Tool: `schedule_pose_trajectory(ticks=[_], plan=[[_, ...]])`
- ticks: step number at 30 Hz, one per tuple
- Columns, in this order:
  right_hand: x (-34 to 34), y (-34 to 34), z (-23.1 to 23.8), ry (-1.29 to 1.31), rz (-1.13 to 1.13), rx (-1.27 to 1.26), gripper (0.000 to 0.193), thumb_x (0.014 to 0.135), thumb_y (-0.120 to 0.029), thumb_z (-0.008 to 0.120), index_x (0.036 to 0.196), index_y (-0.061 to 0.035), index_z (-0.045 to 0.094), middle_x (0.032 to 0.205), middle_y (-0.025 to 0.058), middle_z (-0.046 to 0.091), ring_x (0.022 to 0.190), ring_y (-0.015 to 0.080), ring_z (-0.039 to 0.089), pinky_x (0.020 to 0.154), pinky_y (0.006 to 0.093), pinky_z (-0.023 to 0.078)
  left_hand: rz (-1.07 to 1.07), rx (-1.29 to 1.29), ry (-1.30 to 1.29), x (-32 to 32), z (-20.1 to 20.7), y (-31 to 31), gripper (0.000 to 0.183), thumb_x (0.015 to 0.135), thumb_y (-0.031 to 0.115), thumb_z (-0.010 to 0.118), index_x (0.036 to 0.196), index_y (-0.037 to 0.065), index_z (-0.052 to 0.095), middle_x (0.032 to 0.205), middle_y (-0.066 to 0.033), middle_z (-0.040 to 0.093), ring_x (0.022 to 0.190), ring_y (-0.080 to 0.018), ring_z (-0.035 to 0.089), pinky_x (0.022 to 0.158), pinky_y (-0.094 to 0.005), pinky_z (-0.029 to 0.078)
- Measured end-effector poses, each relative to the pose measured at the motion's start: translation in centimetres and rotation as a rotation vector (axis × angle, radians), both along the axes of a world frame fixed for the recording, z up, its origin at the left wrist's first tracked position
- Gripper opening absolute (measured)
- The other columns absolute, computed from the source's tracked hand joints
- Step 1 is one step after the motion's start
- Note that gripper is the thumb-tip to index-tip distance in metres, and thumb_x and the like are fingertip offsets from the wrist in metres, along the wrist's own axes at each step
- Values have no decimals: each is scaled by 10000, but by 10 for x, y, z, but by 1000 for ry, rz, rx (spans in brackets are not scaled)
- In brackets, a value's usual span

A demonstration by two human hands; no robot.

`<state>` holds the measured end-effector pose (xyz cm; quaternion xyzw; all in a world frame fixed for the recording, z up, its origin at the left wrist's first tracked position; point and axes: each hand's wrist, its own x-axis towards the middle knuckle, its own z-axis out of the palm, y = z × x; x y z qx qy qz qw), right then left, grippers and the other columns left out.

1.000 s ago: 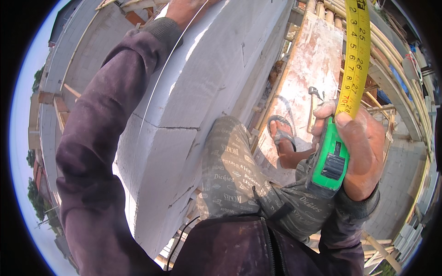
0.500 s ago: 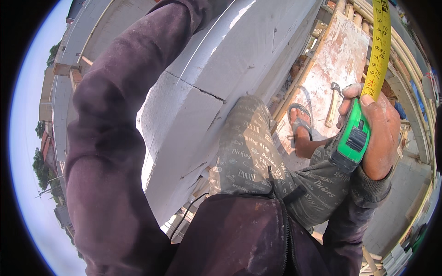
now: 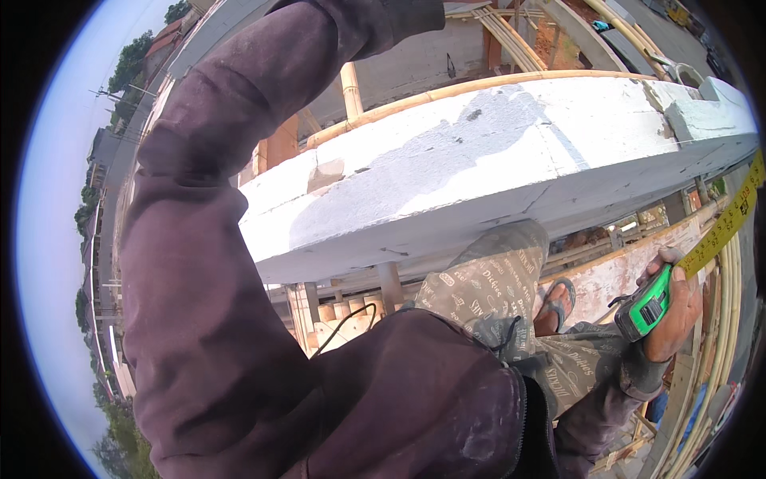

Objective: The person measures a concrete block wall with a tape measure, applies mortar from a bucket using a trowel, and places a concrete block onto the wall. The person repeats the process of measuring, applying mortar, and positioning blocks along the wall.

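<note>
Tape measure: green-and-black case [image 3: 648, 305] at the right of the view, beside the bent knee and near the bamboo poles [image 3: 722, 327]
Right hand: wrapped around the case [image 3: 677, 318], fingers curled round it and thumb near the mouth where the blade leaves
Left hand: cut off past the upper edge beyond the dark sleeve cuff [image 3: 418, 17], so I cannot tell whether its fingers are spread or pinching anything
Yellow blade: drawn out of the case [image 3: 722, 233], slanting up toward the right rim
Done so far: pale blocks stand as a wall [image 3: 511, 177] across the view, and the blade is already out
Left undone: the blade is not yet wound back in; no fresh mark can be made out on the wall, though small ones could be missed
Foot: in a dark sandal [image 3: 563, 297], on the stained plank [image 3: 608, 267] below the wall
Hard to make out: the blade's free end lies out of sight, the fisheye bends everything near the rim, and whether the blade touches the wall's far end cannot be told
</note>
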<state>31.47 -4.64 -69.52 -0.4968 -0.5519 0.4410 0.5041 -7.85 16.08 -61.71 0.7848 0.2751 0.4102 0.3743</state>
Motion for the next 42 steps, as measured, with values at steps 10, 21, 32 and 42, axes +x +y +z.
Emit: schedule_pose_trajectory(ticks=[10, 21, 32, 42], plan=[[-100, 7, 76, -136, 468, 220, 319, 942, -185, 430, 1010, 34, 651, 796, 76, 582, 701, 126, 515, 619, 265, 399, 1078, 178, 597, -109, 21, -312, 185, 808, 138, 685, 914, -5, 732, 933, -108, 679, 815, -210, 608, 786, -346, 492], [-143, -23, 71, -330, 886, 333, 237, 864, -56, 466, 950, 59, 654, 710, 128, 576, 591, 183, 525, 563, 318, 419, 1501, 123, 501, -29, -42, -415, 92, 769, 36, 675, 848, -12, 667, 825, -108, 638, 818, -230, 569, 748, -357, 456], [-159, -28, 79, -256, 981, 392, 209, 835, -4, 462, 927, 74, 632, 711, 162, 563, 574, 241, 539, 557, 329, 427, 1763, 315, 415, 14, -83, -425, 100, 695, 27, 655, 777, 43, 600, 937, -87, 568, 936, -286, 466, 843, -398, 373], [-142, -17, 33, -148, 965, 630, 197, 782, -44, 548, 911, 93, 605, 778, 222, 593, 658, 398, 588, 602, 457, 484, 1683, 66, 604, 16, -85, -404, 216, 766, 17, 632, 977, 11, 674, 1035, -145, 654, 1011, -319, 522, 912, -414, 401]])
